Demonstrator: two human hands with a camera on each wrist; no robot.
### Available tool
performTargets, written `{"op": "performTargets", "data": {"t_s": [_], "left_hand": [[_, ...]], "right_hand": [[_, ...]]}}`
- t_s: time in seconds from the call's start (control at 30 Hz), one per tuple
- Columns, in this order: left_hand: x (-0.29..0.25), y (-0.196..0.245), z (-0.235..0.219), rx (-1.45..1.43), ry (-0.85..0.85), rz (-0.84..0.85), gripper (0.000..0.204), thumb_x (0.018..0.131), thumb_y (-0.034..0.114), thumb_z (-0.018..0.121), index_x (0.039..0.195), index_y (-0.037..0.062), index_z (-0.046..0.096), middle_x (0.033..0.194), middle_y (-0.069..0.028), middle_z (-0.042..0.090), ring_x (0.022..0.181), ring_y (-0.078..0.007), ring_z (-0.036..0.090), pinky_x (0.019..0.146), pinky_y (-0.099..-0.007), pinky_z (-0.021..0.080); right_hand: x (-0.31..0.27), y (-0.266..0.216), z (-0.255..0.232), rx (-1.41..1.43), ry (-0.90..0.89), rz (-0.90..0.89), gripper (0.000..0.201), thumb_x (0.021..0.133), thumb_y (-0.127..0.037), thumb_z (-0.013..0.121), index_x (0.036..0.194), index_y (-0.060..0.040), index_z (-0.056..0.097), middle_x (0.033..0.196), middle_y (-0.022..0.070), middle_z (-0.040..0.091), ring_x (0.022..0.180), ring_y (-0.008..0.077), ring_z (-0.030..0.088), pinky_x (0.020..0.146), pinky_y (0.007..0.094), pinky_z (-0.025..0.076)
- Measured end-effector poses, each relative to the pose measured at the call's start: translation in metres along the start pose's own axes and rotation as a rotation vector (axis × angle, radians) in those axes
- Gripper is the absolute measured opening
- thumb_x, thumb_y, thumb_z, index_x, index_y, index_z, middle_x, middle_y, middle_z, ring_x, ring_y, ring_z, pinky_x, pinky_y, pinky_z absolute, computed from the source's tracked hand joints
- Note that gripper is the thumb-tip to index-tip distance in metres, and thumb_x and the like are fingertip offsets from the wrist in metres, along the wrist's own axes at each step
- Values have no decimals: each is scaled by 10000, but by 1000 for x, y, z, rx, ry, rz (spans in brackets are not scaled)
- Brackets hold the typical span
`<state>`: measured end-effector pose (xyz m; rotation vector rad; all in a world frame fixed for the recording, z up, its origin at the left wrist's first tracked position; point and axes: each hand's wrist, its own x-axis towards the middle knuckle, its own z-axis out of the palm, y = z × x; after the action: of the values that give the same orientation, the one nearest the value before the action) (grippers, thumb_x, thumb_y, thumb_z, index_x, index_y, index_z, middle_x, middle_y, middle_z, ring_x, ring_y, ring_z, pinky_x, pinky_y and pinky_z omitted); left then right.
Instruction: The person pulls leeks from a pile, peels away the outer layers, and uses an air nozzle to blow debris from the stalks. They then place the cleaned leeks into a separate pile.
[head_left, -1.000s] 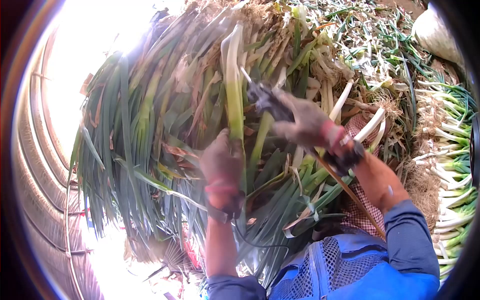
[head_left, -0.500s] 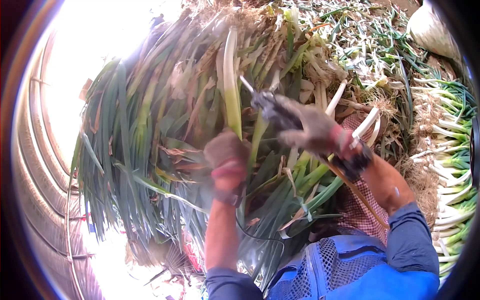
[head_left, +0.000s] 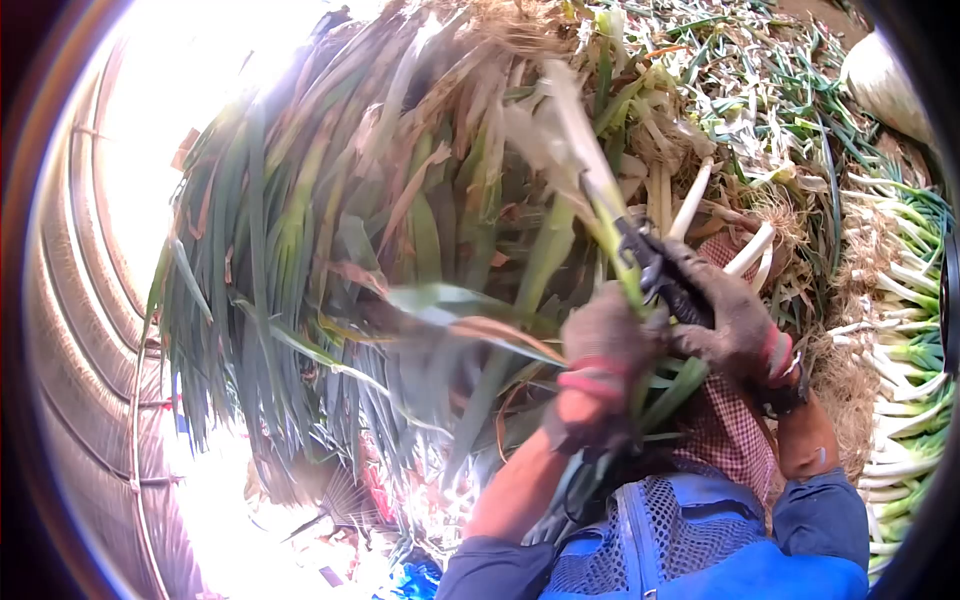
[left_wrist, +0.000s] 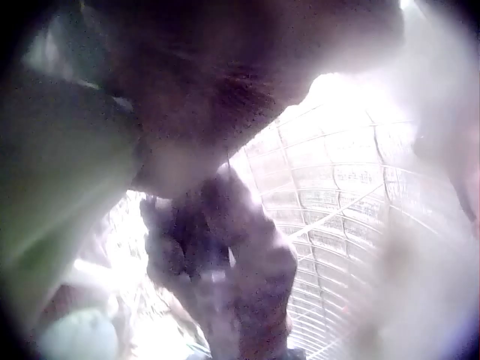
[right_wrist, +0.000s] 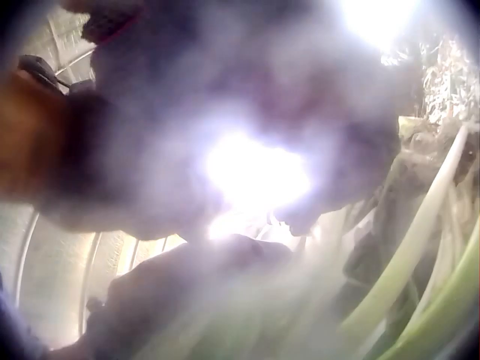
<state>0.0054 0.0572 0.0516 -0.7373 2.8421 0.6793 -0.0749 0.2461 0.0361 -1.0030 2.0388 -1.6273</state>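
My left hand (head_left: 605, 345), in a brownish glove with a red cuff, grips a leek (head_left: 587, 140) around its green part. The white end points up and is blurred in the head view, with loose pale skin beside it. My right hand (head_left: 730, 320), gloved alike, holds a black air blow gun (head_left: 660, 275) by its handle. Its nozzle lies along the leek, and the two hands are close together. In the left wrist view, the right hand (left_wrist: 244, 274) shows past the dark, near left hand. Glare and blur cover much of the right wrist view.
A thick heap of unpeeled leeks (head_left: 290, 240) with long leaves lies ahead and left. White-stemmed leeks (head_left: 910, 350) form a row at far right. Leaf scraps (head_left: 740, 100) and a pale rounded bundle (head_left: 885, 85) lie at the back right. A ribbed, curved wall (head_left: 95, 330) stands left.
My left hand has moved right with the leek, which now tilts and crosses the blow gun's nozzle. My right hand has come slightly right and down. Leaves blur left of the hands.
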Motion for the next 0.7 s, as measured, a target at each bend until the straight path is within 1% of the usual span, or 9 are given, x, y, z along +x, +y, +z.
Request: {"op": "performTargets", "data": {"t_s": [0.07, 0.1, 0.13, 0.27, 0.37, 0.5, 0.53, 0.63, 0.7], "left_hand": [[0, 30, 14, -36, -120, 28, 608, 774, 513, 931, 1057, 21, 713, 928, -241, 787, 898, -448, 791, 814, -538, 624], [0, 38, 25, 19, -188, 141, 412, 897, 381, 824, 1101, 39, 719, 940, -238, 794, 868, -411, 800, 771, -524, 630], [2, 49, 34, 5, -298, 192, 386, 871, 330, 832, 1112, 47, 729, 972, -236, 799, 911, -422, 797, 804, -517, 631], [16, 56, 66, 5, -301, 279, 377, 814, 297, 792, 1099, 53, 760, 970, -225, 794, 933, -416, 789, 836, -515, 621], [15, 45, 50, -24, -356, 250, 379, 829, 289, 831, 1121, 56, 769, 1028, -202, 796, 967, -401, 785, 852, -487, 625], [37, -24, -24, -207, 398, 640, 372, 870, 226, 893, 1182, 59, 779, 1085, -165, 796, 953, -356, 776, 872, -416, 633], [47, -40, -54, -107, 569, 627, 250, 863, 234, 832, 1063, 111, 746, 934, -148, 735, 882, -385, 732, 796, -507, 596], [49, -110, -139, 281, 905, 382, 325, 893, 225, 824, 1182, 82, 783, 1075, -125, 798, 978, -362, 762, 879, -470, 610], [38, -161, -178, 395, 959, 225, 402, 902, 256, 856, 1238, 42, 799, 1172, -170, 808, 1075, -368, 771, 987, -454, 596]], "right_hand": [[6, 3, -11, -17, 86, -37, 902, 862, -139, 776, 1673, 35, 422, 1396, 225, 699, 1285, 314, 699, 1152, 397, 517], [7, 5, -19, 32, 92, 64, 905, 864, -141, 773, 1675, 36, 413, 1403, 216, 695, 1261, 305, 707, 1143, 390, 536], [7, 17, -29, -46, 114, 139, 902, 863, -151, 781, 1675, 19, 425, 1379, 215, 702, 1222, 296, 718, 1113, 386, 551], [-17, 56, -66, -331, 213, 304, 849, 893, -165, 760, 1686, -97, 465, 1308, 234, 718, 1064, 285, 738, 988, 389, 572], [-24, 40, -62, 201, 159, 199, 801, 906, -153, 736, 1648, 4, 477, 1467, 167, 659, 1240, 229, 673, 1068, 379, 554], [-3, 1, -41, -1, 188, 182, 764, 905, -111, 692, 1624, 41, 482, 1465, 137, 652, 1294, 211, 638, 1082, 361, 550], [6, -1, -37, 47, 128, 165, 773, 899, -95, 681, 1632, 33, 475, 1459, 147, 650, 1291, 221, 642, 1076, 357, 553], [24, -3, -3, 385, -61, 61, 826, 862, -90, 700, 1642, 40, 464, 1379, 166, 663, 1168, 203, 683, 1028, 310, 557], [30, -20, 11, 45, -50, -22, 856, 842, -94, 722, 1646, 43, 463, 1326, 156, 687, 1102, 159, 692, 1006, 290, 557]]}}
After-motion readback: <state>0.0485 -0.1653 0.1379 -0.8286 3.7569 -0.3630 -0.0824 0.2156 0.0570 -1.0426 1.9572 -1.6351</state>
